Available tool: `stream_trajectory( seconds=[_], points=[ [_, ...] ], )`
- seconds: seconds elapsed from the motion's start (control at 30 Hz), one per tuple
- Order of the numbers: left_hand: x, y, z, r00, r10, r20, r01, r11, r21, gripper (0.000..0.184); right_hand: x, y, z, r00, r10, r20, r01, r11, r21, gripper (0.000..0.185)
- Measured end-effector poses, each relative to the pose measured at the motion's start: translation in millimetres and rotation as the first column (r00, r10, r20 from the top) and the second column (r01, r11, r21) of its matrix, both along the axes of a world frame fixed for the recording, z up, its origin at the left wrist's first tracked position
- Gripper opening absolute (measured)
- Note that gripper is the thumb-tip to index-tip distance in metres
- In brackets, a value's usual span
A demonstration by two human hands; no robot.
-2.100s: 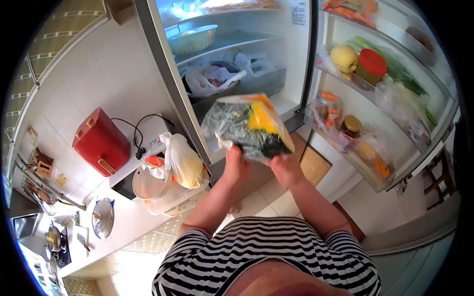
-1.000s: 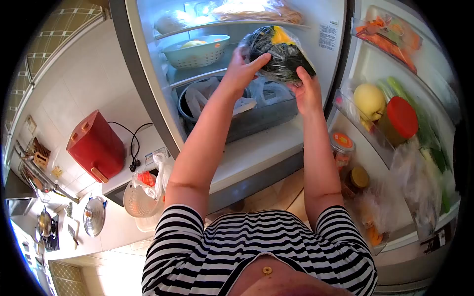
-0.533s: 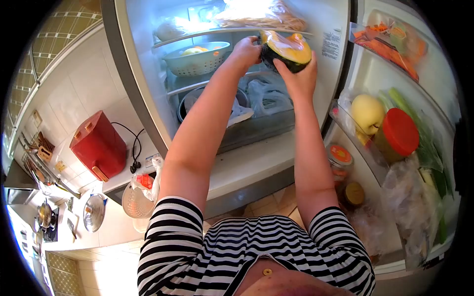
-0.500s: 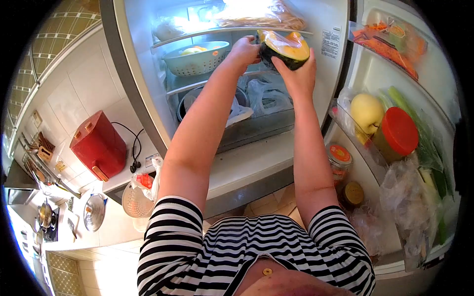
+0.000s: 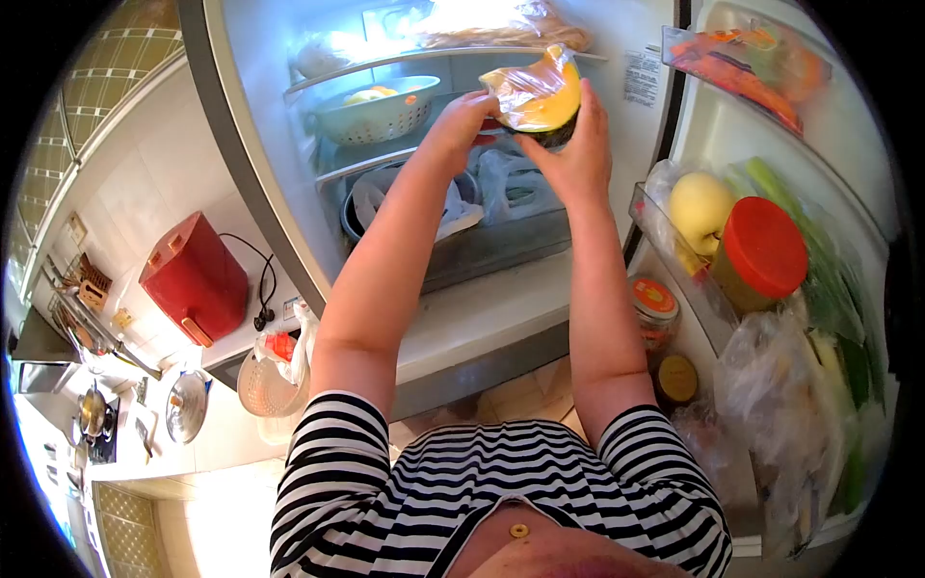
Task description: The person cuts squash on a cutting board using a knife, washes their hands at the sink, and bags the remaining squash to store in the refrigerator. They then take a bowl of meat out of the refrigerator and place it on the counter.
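Head view: one cut pumpkin (image 5: 541, 102), already film-wrapped, is held at the open refrigerator (image 5: 487, 326), right of the colander (image 5: 378, 118), clamped in the grip of left hand (image 5: 468, 120) and right hand (image 5: 579, 159), not yet set down.

The middle fridge shelf (image 5: 358, 170) carries a pale blue colander (image 5: 381, 118) — the upper shelf (image 5: 352, 69), bagged food (image 5: 501, 29).
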State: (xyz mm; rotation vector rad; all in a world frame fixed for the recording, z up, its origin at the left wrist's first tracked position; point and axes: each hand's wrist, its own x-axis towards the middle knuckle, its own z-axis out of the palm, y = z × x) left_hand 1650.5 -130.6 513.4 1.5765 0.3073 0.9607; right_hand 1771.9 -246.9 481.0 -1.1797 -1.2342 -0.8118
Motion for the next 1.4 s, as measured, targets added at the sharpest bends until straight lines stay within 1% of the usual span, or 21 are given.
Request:
stream_trajectory(
  seconds=[0.03,0.1,0.17,0.23,0.27,0.33,0.47,0.53,0.6,0.63,0.7,0.77,0.83,0.9,0.97,1.1,1.17,1.23,1.3,1.37,1.4],
  points=[
    [-1,2,-1,0.994,-0.111,0.003,0.111,0.993,-0.037,0.028,-1,0,0,1.0,0.005,0.0,-0.005,1.0,-0.004,0.097],
    [4,5,-2,0.992,-0.123,0.012,0.124,0.991,-0.056,0.026,-1,0,3,0.978,-0.161,0.131,0.167,0.985,-0.038,0.096],
    [5,1,-1,0.99,-0.139,0.019,0.14,0.987,-0.076,0.024,-4,-4,8,0.975,-0.148,0.166,0.16,0.986,-0.055,0.095],
    [1,-7,2,0.995,-0.066,-0.069,0.061,0.995,-0.076,0.05,-7,-8,13,0.971,-0.134,0.198,0.151,0.986,-0.072,0.094],
    [-1,-15,2,0.995,-0.065,-0.072,0.06,0.995,-0.077,0.05,-9,-9,14,0.962,-0.141,0.234,0.169,0.98,-0.102,0.093],
    [-7,-34,-3,0.989,0.146,0.019,-0.146,0.989,0.03,0.078,-12,-12,17,0.952,-0.149,0.267,0.19,0.973,-0.134,0.092],
    [-17,-40,-11,1.0,-0.007,-0.025,0.008,0.999,0.05,0.104,-13,-14,19,0.941,-0.119,0.318,0.187,0.964,-0.19,0.091],
    [-14,-36,-20,0.988,0.016,0.154,-0.005,0.997,-0.074,0.108,-11,-16,20,0.937,-0.103,0.333,0.173,0.967,-0.188,0.089],
    [-9,-35,-25,0.988,0.06,0.145,-0.054,0.998,-0.045,0.113,-6,-21,20,0.952,0.203,0.227,-0.149,0.96,-0.236,0.082],
    [-9,-37,-25,0.985,0.106,0.134,-0.104,0.994,-0.021,0.119,-2,-21,20,0.953,0.202,0.227,-0.147,0.96,-0.237,0.082],
    [-10,-40,-21,0.986,0.13,0.109,-0.131,0.991,0.007,0.118,11,-13,17,0.902,0.433,0.013,-0.419,0.879,-0.227,0.076],
    [-11,-37,-20,0.984,0.155,0.083,-0.159,0.987,0.036,0.118,18,-2,14,0.923,0.375,0.089,-0.358,0.92,-0.159,0.079],
    [-11,-25,-17,0.967,0.245,0.074,-0.248,0.968,0.042,0.116,19,8,8,0.999,0.041,0.018,-0.04,0.999,-0.03,0.091],
    [-14,-13,-13,0.932,0.351,0.087,-0.358,0.93,0.088,0.108,20,19,9,0.993,0.1,-0.068,-0.106,0.99,-0.09,0.105],
    [-14,13,-6,0.771,0.616,0.16,-0.606,0.635,0.479,0.103,7,18,15,0.978,-0.208,-0.023,0.2,0.961,-0.193,0.105],
    [-15,24,4,0.803,0.581,0.135,-0.576,0.698,0.426,0.098,9,28,19,0.918,-0.372,0.134,0.393,0.896,-0.207,0.112],
    [-18,24,4,0.819,0.558,0.134,-0.554,0.709,0.437,0.101,22,25,17,0.999,0.036,-0.029,-0.039,0.992,-0.116,0.115],
    [-28,10,12,0.852,0.517,-0.08,-0.433,0.782,0.448,0.106,28,20,7,0.988,0.038,-0.151,-0.061,0.987,-0.15,0.118],
    [-30,15,9,0.821,0.557,-0.121,-0.453,0.766,0.456,0.11,29,17,1,0.856,0.206,-0.475,-0.313,0.937,-0.158,0.122],
    [-37,5,13,0.85,0.488,-0.198,-0.347,0.802,0.486,0.114,36,13,-3,0.879,0.205,-0.43,-0.315,0.928,-0.2,0.126],
    [-42,0,15,0.909,0.309,-0.279,-0.215,0.923,0.319,0.12,40,15,-8,0.861,0.197,-0.469,-0.327,0.921,-0.211,0.127]
  ],
)
